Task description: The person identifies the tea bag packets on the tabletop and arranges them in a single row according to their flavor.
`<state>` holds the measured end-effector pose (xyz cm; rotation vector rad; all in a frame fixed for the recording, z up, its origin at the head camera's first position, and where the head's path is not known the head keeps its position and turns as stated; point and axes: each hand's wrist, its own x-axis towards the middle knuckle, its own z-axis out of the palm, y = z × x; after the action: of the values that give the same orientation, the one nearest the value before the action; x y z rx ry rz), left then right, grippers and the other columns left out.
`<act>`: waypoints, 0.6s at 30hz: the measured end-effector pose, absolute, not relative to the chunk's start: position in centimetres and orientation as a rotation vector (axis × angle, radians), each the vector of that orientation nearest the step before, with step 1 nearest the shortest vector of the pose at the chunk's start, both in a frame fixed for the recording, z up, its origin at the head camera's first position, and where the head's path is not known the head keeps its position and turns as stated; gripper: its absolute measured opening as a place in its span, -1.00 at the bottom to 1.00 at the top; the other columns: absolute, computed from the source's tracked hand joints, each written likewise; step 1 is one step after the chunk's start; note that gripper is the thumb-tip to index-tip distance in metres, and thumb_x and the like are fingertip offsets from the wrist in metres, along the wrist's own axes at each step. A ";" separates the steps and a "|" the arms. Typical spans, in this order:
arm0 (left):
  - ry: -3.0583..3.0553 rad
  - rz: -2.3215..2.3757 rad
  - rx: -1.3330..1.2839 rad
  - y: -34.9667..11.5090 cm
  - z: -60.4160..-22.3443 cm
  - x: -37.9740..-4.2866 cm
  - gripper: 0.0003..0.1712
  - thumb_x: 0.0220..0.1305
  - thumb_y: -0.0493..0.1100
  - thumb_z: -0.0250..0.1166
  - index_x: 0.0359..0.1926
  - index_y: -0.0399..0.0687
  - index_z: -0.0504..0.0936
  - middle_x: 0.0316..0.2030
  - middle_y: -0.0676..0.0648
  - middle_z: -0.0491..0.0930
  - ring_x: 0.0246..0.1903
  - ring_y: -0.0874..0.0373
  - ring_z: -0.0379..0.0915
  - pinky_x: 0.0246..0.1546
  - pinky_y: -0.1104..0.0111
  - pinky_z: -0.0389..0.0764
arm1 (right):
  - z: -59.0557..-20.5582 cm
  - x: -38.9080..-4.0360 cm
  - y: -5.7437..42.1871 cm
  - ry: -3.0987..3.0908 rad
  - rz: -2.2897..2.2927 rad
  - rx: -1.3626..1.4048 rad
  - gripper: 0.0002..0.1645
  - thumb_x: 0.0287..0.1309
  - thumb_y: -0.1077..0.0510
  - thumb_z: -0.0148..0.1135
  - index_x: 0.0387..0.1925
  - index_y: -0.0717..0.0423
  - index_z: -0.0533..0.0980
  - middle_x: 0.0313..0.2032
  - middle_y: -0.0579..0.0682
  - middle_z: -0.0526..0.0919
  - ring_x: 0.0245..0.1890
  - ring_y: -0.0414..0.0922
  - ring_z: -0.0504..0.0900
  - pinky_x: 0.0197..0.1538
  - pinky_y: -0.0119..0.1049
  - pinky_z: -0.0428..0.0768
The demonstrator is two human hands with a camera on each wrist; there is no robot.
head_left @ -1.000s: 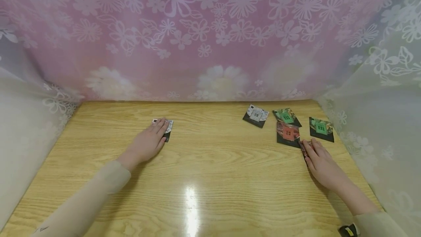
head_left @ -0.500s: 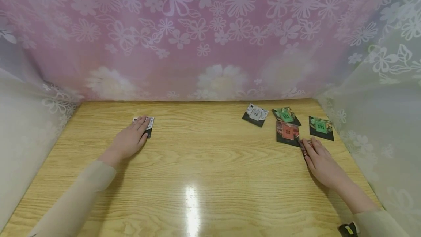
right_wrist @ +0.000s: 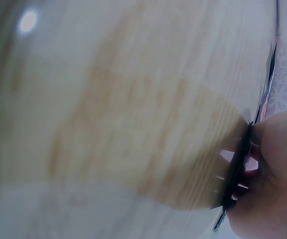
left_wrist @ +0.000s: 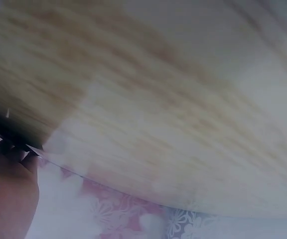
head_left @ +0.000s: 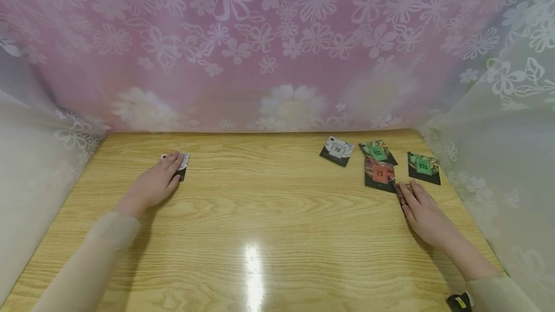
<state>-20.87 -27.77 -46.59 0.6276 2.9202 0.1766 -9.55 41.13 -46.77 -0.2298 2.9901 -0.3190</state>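
Note:
My left hand (head_left: pixel 155 182) lies with extended fingers on top of a white-and-black square packet (head_left: pixel 184 162), hiding much of it. On the right side of the table, my right hand (head_left: pixel 427 215) rests with its fingers over a dark red packet (head_left: pixel 403 196), of which only the left strip shows. Touching or nearly touching that packet's upper corner is a red-and-black packet (head_left: pixel 379 175). In the left wrist view the packet's dark edge (left_wrist: pixel 14 137) shows beside the hand; in the right wrist view a dark packet edge (right_wrist: pixel 237 167) shows under the fingers.
A green-and-black packet (head_left: pixel 377 152) sits just behind the red one, and another green packet (head_left: pixel 424 168) lies to its right. A second white-and-black packet (head_left: pixel 337 150) is left of them. Floral curtains (head_left: pixel 269 52) border the wooden table (head_left: pixel 277 225) at the back and sides.
My left hand has slid the white-and-black packet leftward across the table. The right hand and the other packets have stayed in place.

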 end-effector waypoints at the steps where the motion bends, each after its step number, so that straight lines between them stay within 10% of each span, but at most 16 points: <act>1: 2.918 0.174 0.627 -27.8 -46.6 -20.9 -0.25 0.72 -0.04 -0.05 0.67 -0.36 0.01 0.65 -0.46 -0.02 0.63 -0.40 -0.06 0.64 -0.25 0.13 | -46.8 -9.5 41.1 2.989 -0.318 -0.229 -0.27 0.70 0.16 -0.12 0.65 0.42 -0.03 0.55 0.67 -0.07 0.54 0.60 -0.01 0.45 0.58 0.20; 18: 2.938 0.161 0.678 -27.5 -45.5 -21.3 -0.27 0.74 -0.03 -0.09 0.67 -0.36 0.01 0.66 -0.44 -0.06 0.65 -0.38 -0.13 0.67 -0.24 0.05 | -46.8 -9.5 41.3 2.993 -0.318 -0.236 -0.27 0.70 0.16 -0.11 0.65 0.42 -0.03 0.55 0.68 -0.06 0.54 0.60 0.00 0.45 0.58 0.21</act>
<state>-21.29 -27.48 -45.47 0.6779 2.9379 0.1615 -9.54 41.27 -46.81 -0.2365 2.9933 -0.3184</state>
